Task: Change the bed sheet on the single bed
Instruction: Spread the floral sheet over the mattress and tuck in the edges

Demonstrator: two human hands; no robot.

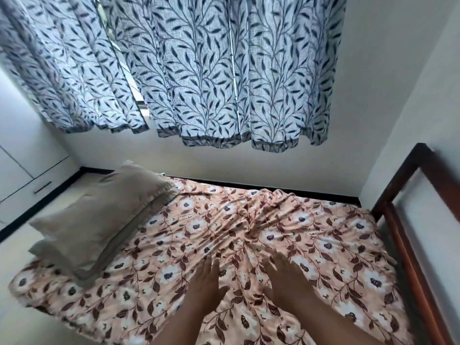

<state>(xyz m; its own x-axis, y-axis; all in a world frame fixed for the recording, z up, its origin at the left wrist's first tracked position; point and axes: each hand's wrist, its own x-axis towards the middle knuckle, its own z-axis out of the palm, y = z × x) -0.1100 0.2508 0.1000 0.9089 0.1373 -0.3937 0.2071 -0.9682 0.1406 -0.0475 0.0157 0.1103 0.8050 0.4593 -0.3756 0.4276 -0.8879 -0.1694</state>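
Floral sheet wrinkled; both hands flat on it.

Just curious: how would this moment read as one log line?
left hand flat | right hand flat | both on wrinkled peach floral bed sheet | two grey pillows at bed's left end

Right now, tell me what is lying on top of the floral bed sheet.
Two stacked beige pillows sit at the left end of the floral bed sheet. Left hand and right hand lie flat on it, fingers spread. The mattress underneath is covered.
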